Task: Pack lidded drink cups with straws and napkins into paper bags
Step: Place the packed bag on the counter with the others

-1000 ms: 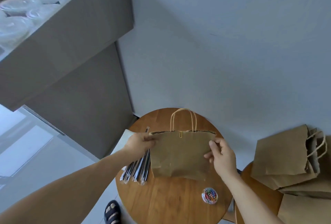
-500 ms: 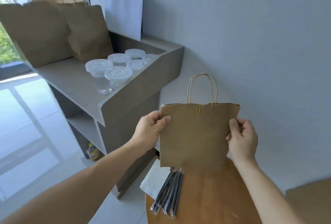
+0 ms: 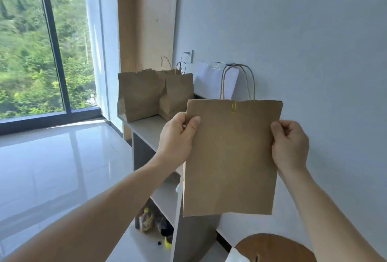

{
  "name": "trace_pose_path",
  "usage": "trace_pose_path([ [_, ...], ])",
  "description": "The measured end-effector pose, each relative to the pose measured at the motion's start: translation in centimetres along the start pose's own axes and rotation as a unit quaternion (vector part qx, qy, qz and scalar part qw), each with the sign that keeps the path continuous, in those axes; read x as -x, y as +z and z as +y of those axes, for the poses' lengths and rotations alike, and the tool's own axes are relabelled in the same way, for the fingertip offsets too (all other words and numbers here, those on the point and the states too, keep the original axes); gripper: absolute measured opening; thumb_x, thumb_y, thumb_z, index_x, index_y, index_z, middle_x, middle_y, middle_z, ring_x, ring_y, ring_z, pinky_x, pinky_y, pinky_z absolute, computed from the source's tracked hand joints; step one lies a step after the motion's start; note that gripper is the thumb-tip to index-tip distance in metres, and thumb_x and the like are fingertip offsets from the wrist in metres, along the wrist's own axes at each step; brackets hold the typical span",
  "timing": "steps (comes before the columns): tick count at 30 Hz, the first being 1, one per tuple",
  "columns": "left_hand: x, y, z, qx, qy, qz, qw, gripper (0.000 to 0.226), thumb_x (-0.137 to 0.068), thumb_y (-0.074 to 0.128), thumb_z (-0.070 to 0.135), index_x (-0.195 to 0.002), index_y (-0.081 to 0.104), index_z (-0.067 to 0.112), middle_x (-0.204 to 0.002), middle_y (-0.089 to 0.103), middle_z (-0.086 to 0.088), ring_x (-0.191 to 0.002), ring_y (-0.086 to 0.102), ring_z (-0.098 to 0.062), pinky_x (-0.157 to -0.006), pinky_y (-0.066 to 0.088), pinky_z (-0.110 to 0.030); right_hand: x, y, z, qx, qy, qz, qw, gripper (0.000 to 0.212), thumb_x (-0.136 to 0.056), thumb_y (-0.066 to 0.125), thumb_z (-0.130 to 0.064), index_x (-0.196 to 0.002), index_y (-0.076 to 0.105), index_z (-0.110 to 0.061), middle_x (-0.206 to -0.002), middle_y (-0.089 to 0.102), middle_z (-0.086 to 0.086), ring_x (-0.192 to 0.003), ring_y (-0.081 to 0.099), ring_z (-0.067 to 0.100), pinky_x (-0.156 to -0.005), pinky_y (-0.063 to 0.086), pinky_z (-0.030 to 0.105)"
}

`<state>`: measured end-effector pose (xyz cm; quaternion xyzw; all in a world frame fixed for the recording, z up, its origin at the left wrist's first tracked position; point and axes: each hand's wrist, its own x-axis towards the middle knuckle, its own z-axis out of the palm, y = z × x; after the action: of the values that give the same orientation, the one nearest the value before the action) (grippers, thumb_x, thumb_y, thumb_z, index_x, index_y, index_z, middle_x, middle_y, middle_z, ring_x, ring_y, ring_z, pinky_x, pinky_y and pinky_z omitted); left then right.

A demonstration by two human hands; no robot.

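the paper bag, clipped shut with a yellow paper clip, has been lifted off the round table and is held up before the shelf, its side edges pinched by the left grip and right grip; placement beside the other bags seems next.
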<state>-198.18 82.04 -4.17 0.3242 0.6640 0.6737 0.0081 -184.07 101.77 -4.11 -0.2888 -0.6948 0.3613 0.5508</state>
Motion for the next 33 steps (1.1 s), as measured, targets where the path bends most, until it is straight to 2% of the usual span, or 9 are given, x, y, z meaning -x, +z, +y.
trace_pose_path([
  [2, -1.7, -2.1, 0.4, -0.009, 0.015, 0.026, 1.0, 0.023, -0.097, 0.059, 0.035, -0.081, 0.061, 0.018, -0.075, 0.067, 0.0, -0.069, 0.06, -0.022, -0.065, 0.053, -0.027, -0.8, 2.6, -1.7, -0.013, -0.009, -0.008, 1.0, 0.008, -0.096, 0.057, -0.022, -0.09, 0.061, -0.021, -0.079, 0.061, -0.009, -0.071, 0.056, 0.003, -0.074, 0.045, 0.032],
  [6, -5.9, -5.3, 0.4, -0.011, 0.031, 0.077, 0.996, 0.024, -0.096, 0.058, 0.037, -0.091, 0.063, 0.014, -0.095, 0.068, -0.016, -0.086, 0.065, -0.033, -0.08, 0.054, -0.056, -3.4, 8.0, -4.2, -0.026, -0.029, -0.055, 0.998, 0.008, -0.096, 0.056, -0.023, -0.092, 0.062, -0.019, -0.08, 0.063, -0.001, -0.076, 0.058, 0.02, -0.072, 0.046, 0.033],
  [10, -10.9, -7.9, -0.5, -0.021, 0.044, 0.129, 0.99, 0.019, -0.094, 0.055, 0.042, -0.095, 0.064, 0.026, -0.096, 0.07, -0.006, -0.09, 0.067, -0.029, -0.082, 0.055, -0.052, -7.0, 14.3, -5.6, -0.055, -0.053, -0.114, 0.991, 0.007, -0.095, 0.055, -0.023, -0.094, 0.061, -0.022, -0.08, 0.063, 0.0, -0.07, 0.056, 0.022, -0.071, 0.048, 0.036],
  [14, -15.7, -10.1, -2.4, -0.066, 0.051, 0.181, 0.98, 0.016, -0.098, 0.052, 0.041, -0.091, 0.06, 0.029, -0.092, 0.067, 0.001, -0.082, 0.064, -0.019, -0.067, 0.052, -0.032, -10.2, 21.1, -5.5, -0.068, -0.082, -0.169, 0.98, 0.016, -0.098, 0.052, -0.03, -0.108, 0.061, -0.021, -0.078, 0.06, -0.008, -0.066, 0.056, 0.017, -0.068, 0.045, 0.031],
  [20, -22.1, -12.9, -6.0, -0.118, 0.035, 0.221, 0.967, 0.018, -0.099, 0.052, 0.038, -0.094, 0.061, 0.023, -0.094, 0.068, -0.003, -0.087, 0.065, -0.023, -0.067, 0.052, -0.037, -13.6, 30.4, -4.2, -0.096, -0.068, -0.253, 0.96, 0.015, -0.097, 0.055, -0.032, -0.104, 0.058, -0.019, -0.085, 0.063, 0.001, -0.064, 0.06, 0.02, -0.07, 0.052, 0.041],
  [23, -24.5, -14.1, -8.5, -0.123, 0.005, 0.216, 0.969, 0.023, -0.099, 0.054, 0.034, -0.101, 0.064, 0.014, -0.1, 0.069, -0.009, -0.093, 0.065, -0.03, -0.082, 0.055, -0.051, -14.6, 34.8, -2.9, -0.108, -0.027, -0.291, 0.95, 0.008, -0.098, 0.056, -0.027, -0.098, 0.056, -0.019, -0.084, 0.063, 0.005, -0.046, 0.058, 0.009, -0.051, 0.048, 0.031],
  [25, -26.2, -15.1, -10.3, -0.128, -0.014, 0.205, 0.97, 0.023, -0.099, 0.055, 0.032, -0.105, 0.065, 0.012, -0.102, 0.069, -0.009, -0.094, 0.066, -0.029, -0.085, 0.055, -0.053, -15.4, 37.7, -2.0, -0.113, -0.001, -0.31, 0.944, 0.007, -0.098, 0.057, -0.024, -0.091, 0.054, -0.022, -0.082, 0.064, 0.007, -0.044, 0.059, 0.009, -0.043, 0.046, 0.026],
  [28, -28.8, -16.5, -13.3, -0.146, -0.028, 0.187, 0.971, 0.022, -0.098, 0.056, 0.031, -0.103, 0.067, 0.011, -0.099, 0.07, -0.006, -0.09, 0.066, -0.026, -0.08, 0.056, -0.045, -16.5, 42.0, -0.5, -0.108, 0.033, -0.337, 0.935, 0.009, -0.098, 0.057, -0.02, -0.091, 0.053, -0.023, -0.081, 0.066, 0.01, -0.05, 0.064, 0.013, -0.046, 0.051, 0.027],
  [33, -32.6, -18.8, -19.0, -0.189, -0.047, 0.142, 0.971, 0.016, -0.097, 0.059, 0.029, -0.096, 0.071, 0.018, -0.091, 0.071, 0.007, -0.081, 0.065, -0.009, -0.06, 0.045, -0.012, -17.4, 48.7, 2.2, -0.097, 0.089, -0.345, 0.929, 0.008, -0.098, 0.054, -0.012, -0.106, 0.051, -0.014, -0.088, 0.062, 0.008, -0.057, 0.068, 0.02, -0.065, 0.061, 0.042],
])
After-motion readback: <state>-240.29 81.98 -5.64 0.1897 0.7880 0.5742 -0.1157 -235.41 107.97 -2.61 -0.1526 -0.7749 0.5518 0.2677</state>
